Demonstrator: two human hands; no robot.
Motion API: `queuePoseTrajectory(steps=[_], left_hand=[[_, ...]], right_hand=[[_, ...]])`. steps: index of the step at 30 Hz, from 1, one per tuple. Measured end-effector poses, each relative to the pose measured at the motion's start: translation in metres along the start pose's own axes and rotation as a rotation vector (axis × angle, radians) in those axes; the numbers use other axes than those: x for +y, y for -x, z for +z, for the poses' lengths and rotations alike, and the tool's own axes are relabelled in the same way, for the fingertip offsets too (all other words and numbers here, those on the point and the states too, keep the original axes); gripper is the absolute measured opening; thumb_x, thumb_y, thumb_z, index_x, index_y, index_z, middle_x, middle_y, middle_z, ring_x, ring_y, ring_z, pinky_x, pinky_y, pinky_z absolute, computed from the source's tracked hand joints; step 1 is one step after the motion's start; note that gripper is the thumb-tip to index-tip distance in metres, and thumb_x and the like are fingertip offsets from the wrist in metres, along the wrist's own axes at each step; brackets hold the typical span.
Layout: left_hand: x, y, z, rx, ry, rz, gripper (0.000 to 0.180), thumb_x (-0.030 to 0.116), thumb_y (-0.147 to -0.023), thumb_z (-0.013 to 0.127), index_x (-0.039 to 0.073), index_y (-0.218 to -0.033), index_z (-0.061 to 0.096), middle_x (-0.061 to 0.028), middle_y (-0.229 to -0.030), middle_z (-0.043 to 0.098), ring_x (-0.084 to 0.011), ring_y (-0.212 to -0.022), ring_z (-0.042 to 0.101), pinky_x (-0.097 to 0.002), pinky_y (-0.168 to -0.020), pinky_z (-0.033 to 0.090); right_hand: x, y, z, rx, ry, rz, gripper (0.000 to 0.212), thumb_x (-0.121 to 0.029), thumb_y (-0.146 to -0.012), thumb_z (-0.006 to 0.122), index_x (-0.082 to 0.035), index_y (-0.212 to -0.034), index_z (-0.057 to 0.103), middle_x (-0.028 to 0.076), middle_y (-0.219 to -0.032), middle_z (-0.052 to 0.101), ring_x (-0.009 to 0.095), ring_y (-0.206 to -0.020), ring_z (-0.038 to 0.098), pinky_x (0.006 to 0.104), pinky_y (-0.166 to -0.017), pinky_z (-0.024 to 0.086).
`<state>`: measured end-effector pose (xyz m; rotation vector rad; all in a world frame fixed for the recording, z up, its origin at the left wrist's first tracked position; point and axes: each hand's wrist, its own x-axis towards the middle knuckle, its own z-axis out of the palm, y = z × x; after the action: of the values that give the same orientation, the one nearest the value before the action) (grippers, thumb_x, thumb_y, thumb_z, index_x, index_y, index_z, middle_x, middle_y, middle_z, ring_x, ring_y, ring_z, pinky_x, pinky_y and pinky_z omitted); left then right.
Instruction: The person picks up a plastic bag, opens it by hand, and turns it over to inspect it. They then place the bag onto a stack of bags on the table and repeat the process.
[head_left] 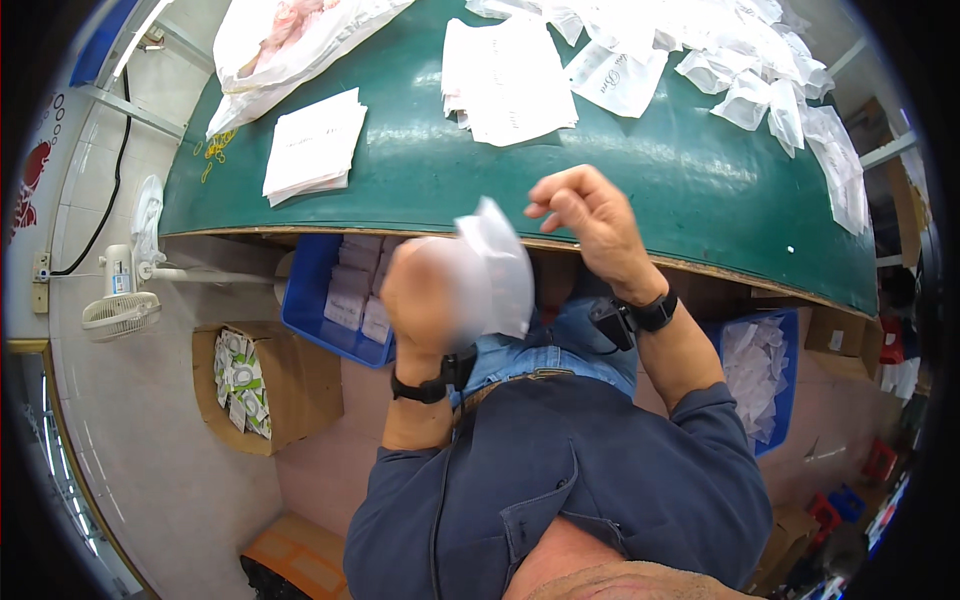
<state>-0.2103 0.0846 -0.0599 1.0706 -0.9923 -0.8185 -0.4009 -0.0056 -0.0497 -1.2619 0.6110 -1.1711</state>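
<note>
My left hand (415, 295), smeared by motion, is closed on a white translucent plastic bag (500, 270) in front of the table's near edge. The bag stands tilted, with its upper corner pointing toward the tabletop; printing on it is too blurred to make out. To the right of the bag, my right hand (590, 220) is raised over the edge. Its fingers are loosely bent and apart, and nothing shows between them. Beyond the hands, a stack of flat white printed bags (510, 80) lies on the green table (420, 180). A smaller stack (315, 145) is farther left.
Loose white bags (740, 60) spread over the far right. A large white plastic sack (300, 50) and yellow rubber bands (215, 145) lie far left. Below are a blue crate (310, 310) of packets, another blue crate (785, 385), a cardboard box (300, 385) and a fan (120, 312).
</note>
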Motion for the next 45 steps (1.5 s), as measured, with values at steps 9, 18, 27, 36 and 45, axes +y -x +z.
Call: queuePoseTrajectory(steps=[9,18,27,36,45], left_hand=[[-0.024,-0.007,-0.006,0.074,-0.022,0.093,0.018,0.016,-0.106,0.053,0.001,-0.101,0.062,-0.0017,-0.095,0.065,-0.0073,-0.085,0.057,-0.0205,-0.078,0.045],[-0.034,-0.009,0.005,-0.197,-0.111,-0.064,0.021,0.022,-0.105,0.058,0.002,-0.099,0.063,0.0036,-0.087,0.059,-0.0044,-0.076,0.048,-0.0197,-0.070,0.042],[-0.038,-0.007,0.001,-0.071,-0.161,-0.109,0.022,0.023,-0.104,0.059,0.002,-0.099,0.062,0.0017,-0.083,0.060,-0.0063,-0.075,0.050,-0.0220,-0.068,0.043],[-0.024,-0.013,0.012,-0.212,-0.348,0.052,0.021,0.022,-0.104,0.059,0.002,-0.100,0.062,0.0002,-0.082,0.060,-0.0070,-0.073,0.050,-0.0222,-0.067,0.043],[-0.062,-0.023,-0.002,0.244,-0.159,0.170,0.025,0.026,-0.106,0.056,0.002,-0.099,0.060,0.0033,-0.085,0.059,-0.0048,-0.074,0.049,-0.0196,-0.066,0.044]], right_hand=[[0.009,0.009,-0.013,0.019,0.391,-0.120,0.022,-0.023,-0.103,0.061,-0.004,-0.091,0.059,-0.005,-0.076,0.054,0.004,-0.069,0.045,0.0209,-0.062,0.040],[0.030,-0.009,-0.022,0.263,0.419,-0.158,0.026,-0.027,-0.104,0.060,-0.003,-0.092,0.059,-0.008,-0.076,0.051,0.002,-0.069,0.040,0.0184,-0.061,0.037],[-0.001,-0.025,-0.027,0.357,0.763,-0.349,0.024,-0.026,-0.099,0.066,-0.003,-0.094,0.061,0.001,-0.076,0.059,0.012,-0.067,0.051,0.0263,-0.061,0.045],[-0.024,-0.041,-0.031,-0.182,1.074,-0.348,0.030,-0.023,-0.093,0.072,-0.002,-0.111,0.061,0.014,-0.095,0.066,0.026,-0.077,0.063,0.0309,-0.071,0.052],[0.016,-0.015,0.009,0.297,-0.089,0.000,0.020,-0.022,-0.096,0.071,-0.003,-0.095,0.067,-0.003,-0.073,0.062,0.009,-0.067,0.058,0.0266,-0.059,0.047]])
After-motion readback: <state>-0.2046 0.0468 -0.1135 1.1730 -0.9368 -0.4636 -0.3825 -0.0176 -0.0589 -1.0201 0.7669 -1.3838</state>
